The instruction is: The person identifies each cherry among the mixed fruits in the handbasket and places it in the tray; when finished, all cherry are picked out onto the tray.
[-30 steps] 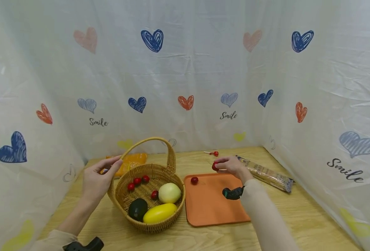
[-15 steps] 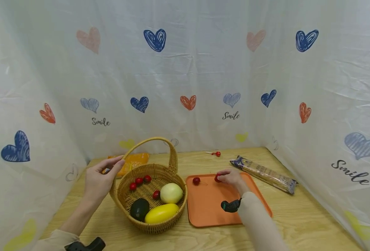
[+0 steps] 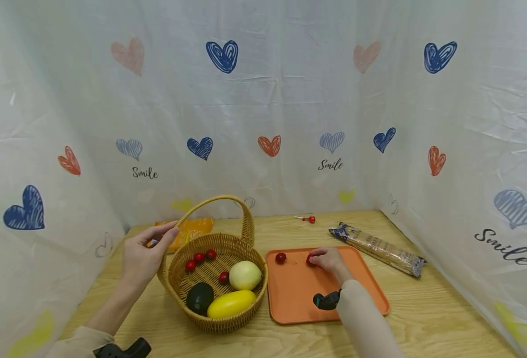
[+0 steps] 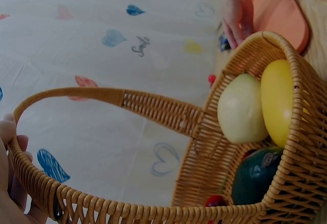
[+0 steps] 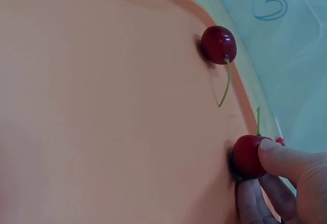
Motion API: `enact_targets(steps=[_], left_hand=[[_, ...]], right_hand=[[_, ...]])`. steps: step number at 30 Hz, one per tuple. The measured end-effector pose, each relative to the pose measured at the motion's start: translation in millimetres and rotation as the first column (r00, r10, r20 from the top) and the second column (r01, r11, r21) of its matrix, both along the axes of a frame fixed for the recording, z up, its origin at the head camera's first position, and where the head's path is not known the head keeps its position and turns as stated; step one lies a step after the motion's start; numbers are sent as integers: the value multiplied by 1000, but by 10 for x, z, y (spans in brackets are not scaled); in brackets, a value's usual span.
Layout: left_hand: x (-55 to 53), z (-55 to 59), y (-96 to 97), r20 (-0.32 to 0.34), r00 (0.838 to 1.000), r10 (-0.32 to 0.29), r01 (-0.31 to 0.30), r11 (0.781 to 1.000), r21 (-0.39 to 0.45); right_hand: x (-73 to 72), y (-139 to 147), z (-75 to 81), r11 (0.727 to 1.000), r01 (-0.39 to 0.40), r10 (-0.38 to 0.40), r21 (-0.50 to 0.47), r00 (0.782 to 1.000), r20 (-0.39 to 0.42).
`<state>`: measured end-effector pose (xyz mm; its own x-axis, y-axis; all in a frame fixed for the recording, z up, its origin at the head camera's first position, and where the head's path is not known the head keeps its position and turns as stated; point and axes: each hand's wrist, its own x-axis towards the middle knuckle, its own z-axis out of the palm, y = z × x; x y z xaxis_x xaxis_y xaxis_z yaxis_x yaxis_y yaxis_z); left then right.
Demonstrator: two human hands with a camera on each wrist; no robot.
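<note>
One glossy, stemmed cherry (image 3: 281, 258) seems done, at 10 o'clock on the smooth orange tray (image 3: 290, 293); right grip (image 3: 330, 261) pinches the second cherry (image 5: 248, 156) at 11, release apparently left. Left grip (image 3: 141, 253) holds the arched handle (image 3: 220, 197) of the round wicker basket (image 3: 219, 325); red fruits (image 3: 199, 257) inside.

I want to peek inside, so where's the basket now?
In the head view, the basket stands on the table just left of the orange tray, the left hand holding its handle.
</note>
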<state>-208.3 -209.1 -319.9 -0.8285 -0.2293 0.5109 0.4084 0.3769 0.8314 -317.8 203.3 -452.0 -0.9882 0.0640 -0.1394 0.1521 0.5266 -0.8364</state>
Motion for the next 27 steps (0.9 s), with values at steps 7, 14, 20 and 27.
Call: enact_targets(steps=[7, 14, 20, 27], left_hand=[[-7, -5, 2, 4, 1000, 10, -10, 1000, 1], [3, 6, 5, 7, 1000, 12, -12, 1000, -5], [10, 2, 16, 9, 1000, 7, -7, 1000, -3], [-3, -1, 18, 23, 999, 32, -32, 999, -13]], right_hand=[[1, -13, 2, 999, 19, -18, -41, 1000, 11], [9, 15, 77, 997, 4, -4, -74, 1000, 1], [21, 131, 306, 977, -20, -3, -212, 994, -108], [39, 227, 461, 974, -23, -10, -227, 990, -141]])
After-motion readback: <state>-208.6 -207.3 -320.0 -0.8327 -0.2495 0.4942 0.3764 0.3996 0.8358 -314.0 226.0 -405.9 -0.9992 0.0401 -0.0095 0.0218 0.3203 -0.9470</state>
